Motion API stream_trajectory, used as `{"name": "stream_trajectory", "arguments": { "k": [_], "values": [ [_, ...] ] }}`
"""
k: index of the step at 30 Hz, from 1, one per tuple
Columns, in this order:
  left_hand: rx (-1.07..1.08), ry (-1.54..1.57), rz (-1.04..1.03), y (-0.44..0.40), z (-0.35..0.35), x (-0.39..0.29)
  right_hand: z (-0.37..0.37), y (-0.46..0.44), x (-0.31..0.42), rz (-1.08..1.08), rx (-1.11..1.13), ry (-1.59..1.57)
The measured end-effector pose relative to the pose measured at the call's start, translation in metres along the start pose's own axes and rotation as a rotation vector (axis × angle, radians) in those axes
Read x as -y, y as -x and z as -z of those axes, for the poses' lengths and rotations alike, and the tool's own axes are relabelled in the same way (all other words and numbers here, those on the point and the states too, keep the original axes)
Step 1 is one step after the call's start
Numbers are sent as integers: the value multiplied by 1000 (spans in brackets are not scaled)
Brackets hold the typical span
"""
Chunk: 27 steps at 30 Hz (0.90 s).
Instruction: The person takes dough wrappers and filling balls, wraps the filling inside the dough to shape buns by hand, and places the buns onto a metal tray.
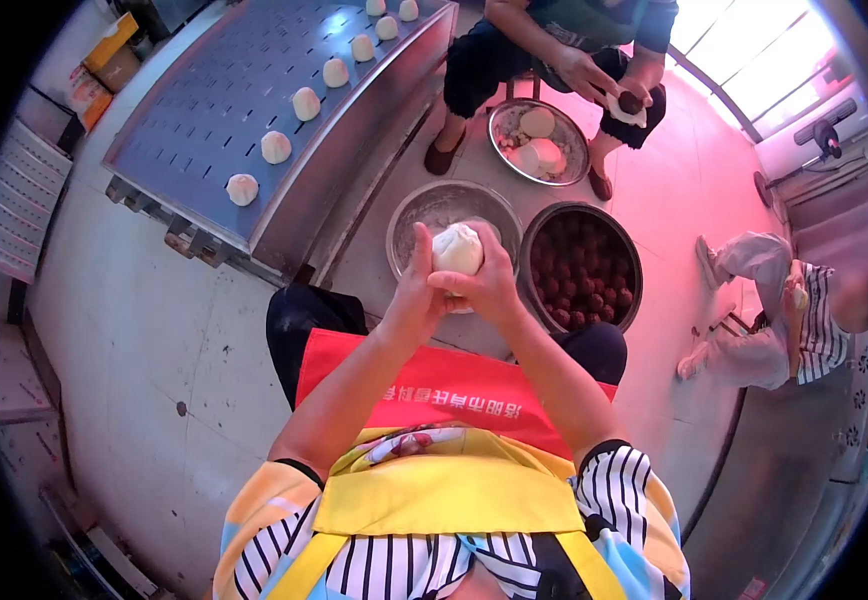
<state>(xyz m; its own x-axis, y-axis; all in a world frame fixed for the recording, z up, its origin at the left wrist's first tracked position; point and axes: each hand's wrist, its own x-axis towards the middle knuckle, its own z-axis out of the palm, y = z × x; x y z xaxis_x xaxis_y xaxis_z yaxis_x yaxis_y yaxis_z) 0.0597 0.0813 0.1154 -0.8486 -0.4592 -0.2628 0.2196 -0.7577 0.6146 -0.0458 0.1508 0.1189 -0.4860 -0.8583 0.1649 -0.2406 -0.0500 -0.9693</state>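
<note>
Between my two hands sits a white dough bun (457,249), its top gathered into a pleat. My left hand (415,293) cups its left side with the thumb pointing up. My right hand (490,281) wraps the right side, fingers curled round the dough. Beneath them is a metal bowl (409,217) dusted with flour. Close by on the right, a dark tub (627,243) holds many dark round filling balls (582,262).
A perforated metal table (194,130) at upper left carries a row of buns (275,147). Across from me, a seated person (569,45) holds dough round a dark ball (630,102). A metal basin (495,130) with dough stands before them. Another person (789,310) sits at right.
</note>
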Motion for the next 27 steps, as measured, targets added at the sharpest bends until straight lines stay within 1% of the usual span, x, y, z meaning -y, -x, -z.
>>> {"name": "stream_trajectory", "arguments": {
  "k": [1, 4, 7, 8, 10, 11, 13, 16, 17, 20, 23, 26, 27],
  "values": [
    [4, -4, -14, 2, -1, -1, -2, 1, 1, 89, -54, 41],
    [26, -89, -23, 8, -2, -6, -1, 1, 21, 135, 47, -253],
    [49, -139, -35, 7, -5, -1, 4, 4, 14, -57, 44, -233],
    [53, -144, -48, 6, -5, 0, 2, 5, 12, -45, -15, -178],
    [10, -57, 4, 14, -16, -8, -8, 9, 18, -30, -131, -76],
    [-10, -15, 34, 17, -20, -12, -7, 9, 22, 49, -111, -98],
    [61, -64, 28, 20, -16, -17, -2, 11, 40, 200, -65, -135],
    [122, -173, 60, 20, -17, -16, 9, 17, 34, -86, 164, -482],
    [137, -217, 78, 20, -19, -16, 11, 20, 33, -112, 99, -411],
    [88, -115, 32, 24, -28, -13, -1, 23, 32, 110, -144, 33],
    [25, -128, 61, 28, -35, -24, 5, 19, 54, 54, 42, -421],
    [60, -274, 103, 29, -39, -30, 8, 21, 45, -70, 52, -364],
    [48, -230, 66, 30, -39, -27, 6, 22, 46, -28, -8, -215]
  ]
}}
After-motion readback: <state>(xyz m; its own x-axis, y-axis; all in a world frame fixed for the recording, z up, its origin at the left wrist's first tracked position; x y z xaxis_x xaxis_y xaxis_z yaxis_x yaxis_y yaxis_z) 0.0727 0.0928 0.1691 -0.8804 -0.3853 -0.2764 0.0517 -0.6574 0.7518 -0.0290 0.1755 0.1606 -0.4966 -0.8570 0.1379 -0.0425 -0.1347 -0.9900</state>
